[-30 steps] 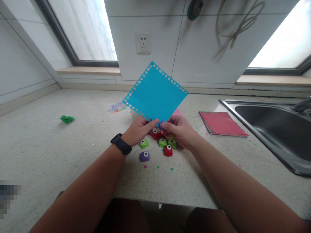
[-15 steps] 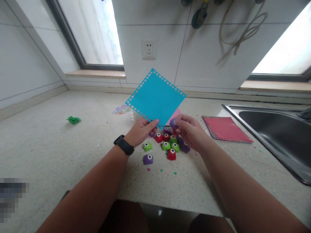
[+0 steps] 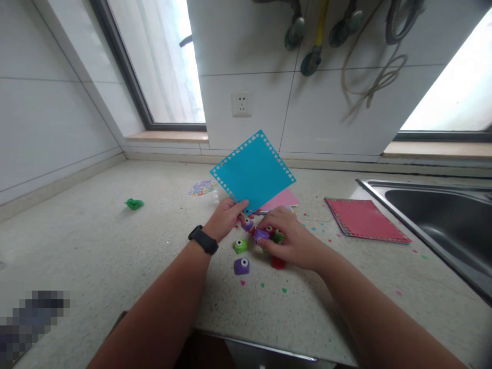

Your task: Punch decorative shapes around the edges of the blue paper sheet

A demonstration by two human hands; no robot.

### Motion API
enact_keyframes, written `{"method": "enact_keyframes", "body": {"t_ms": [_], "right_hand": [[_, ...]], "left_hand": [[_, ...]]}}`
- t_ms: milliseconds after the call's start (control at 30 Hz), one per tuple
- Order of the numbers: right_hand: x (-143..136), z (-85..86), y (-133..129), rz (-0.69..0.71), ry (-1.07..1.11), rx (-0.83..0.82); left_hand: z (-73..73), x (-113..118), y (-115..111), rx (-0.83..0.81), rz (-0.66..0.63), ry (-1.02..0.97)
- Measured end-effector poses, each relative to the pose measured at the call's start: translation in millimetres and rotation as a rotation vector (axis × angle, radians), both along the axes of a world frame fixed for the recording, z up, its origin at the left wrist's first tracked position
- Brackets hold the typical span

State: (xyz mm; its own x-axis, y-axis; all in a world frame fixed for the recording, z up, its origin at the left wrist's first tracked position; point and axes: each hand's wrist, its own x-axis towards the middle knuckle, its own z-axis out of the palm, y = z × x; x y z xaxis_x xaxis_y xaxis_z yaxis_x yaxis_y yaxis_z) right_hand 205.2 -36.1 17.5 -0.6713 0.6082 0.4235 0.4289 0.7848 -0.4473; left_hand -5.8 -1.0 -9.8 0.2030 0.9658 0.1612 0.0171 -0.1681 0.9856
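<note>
Over the pale surface (image 3: 77,246), in the head view, holding up a blue sheet (image 3: 253,174), pinched at its lower corner in the closed left hand (image 3: 223,221). Low among small punches, gripping a purple punch (image 3: 262,236) with the curled, partly closed right hand (image 3: 294,240); hard to tell whether lifted clear. Probably calling for careful fingers, given such crowding beside a red punch (image 3: 278,263).

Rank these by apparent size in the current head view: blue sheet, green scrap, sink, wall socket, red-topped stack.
1. Sink, though cut off by the frame
2. Blue sheet
3. Red-topped stack
4. Wall socket
5. Green scrap
</note>
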Motion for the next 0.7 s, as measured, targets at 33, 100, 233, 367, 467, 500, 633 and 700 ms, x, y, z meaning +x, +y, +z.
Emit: {"method": "enact_keyframes", "body": {"t_ms": [33,100,233,367,467,500,633,700], "right_hand": [[-1.4,0.4,-2.2,0.016,-0.045,0.008],[-3.5,0.3,-5.8,0.016,-0.124,0.018],[-5.3,-3.0,-10.0,-0.003,-0.241,0.041],[-4.8,-5.2,-10.7,0.006,-0.291,0.061],[-4.0,-4.6,-10.5,0.011,-0.307,0.084],[-3.8,-4.3,-10.5,0.010,-0.311,0.089],[-3.5,-3.8,-10.5,0.008,-0.315,0.092],[-2.4,-3.3,-9.0,0.014,-0.288,0.093]], "left_hand": [[-0.5,-0.1,0.5,-0.008,-0.001,-0.007],[-1.9,-0.7,1.7,-0.019,0.001,-0.017],[-4.0,-1.7,3.1,-0.021,-0.001,-0.020],[-4.1,-1.7,1.9,-0.013,-0.006,-0.027],[-4.6,-2.3,1.1,-0.008,-0.002,-0.033],[-5.1,-2.7,1.1,-0.007,0.003,-0.032],[-7.1,-4.2,1.8,-0.006,0.009,-0.030],[-7.7,-4.6,2.0,-0.006,0.008,-0.034]]}}
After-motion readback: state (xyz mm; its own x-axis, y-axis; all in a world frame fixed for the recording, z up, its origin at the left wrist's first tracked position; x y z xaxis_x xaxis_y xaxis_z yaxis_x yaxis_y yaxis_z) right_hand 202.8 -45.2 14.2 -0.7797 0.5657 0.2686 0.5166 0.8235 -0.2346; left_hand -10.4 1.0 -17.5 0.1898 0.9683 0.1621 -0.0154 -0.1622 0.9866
